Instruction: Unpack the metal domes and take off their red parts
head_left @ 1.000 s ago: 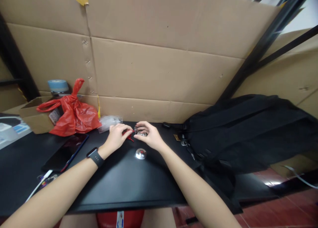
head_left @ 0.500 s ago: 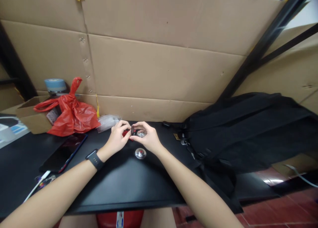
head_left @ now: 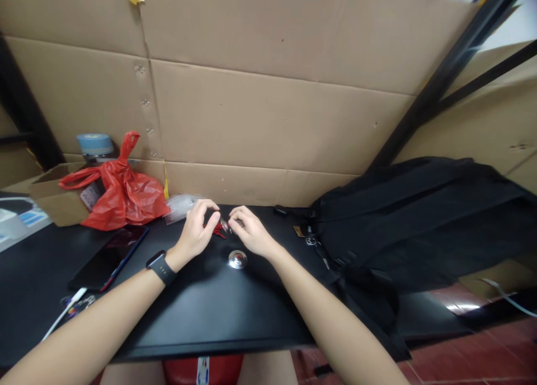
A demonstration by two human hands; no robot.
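Small shiny domed metal discs lie between and below my hands. My left hand (head_left: 198,227) is raised over the table, thumb and fingers apart and holding nothing. My right hand (head_left: 253,235) is curled, its thumb and fingertips close together at a tilted metal disc (head_left: 225,225); the exact grip is partly hidden. Beside my left thumb is a bunch of red cord (head_left: 218,230). Nearer me, a second metal disc (head_left: 238,259) with a red centre rests flat on the black table (head_left: 201,312).
A clear plastic bag (head_left: 179,207), a red plastic bag (head_left: 126,192), an open cardboard box (head_left: 59,197) and a phone (head_left: 109,257) with a white cable are on the left. A black backpack (head_left: 419,222) fills the right side. A cardboard wall (head_left: 260,122) stands behind.
Both hands were together around one disc. They have drawn apart: my left hand has let go and spread its fingers, and my right hand has shifted slightly right. The flat disc stays put.
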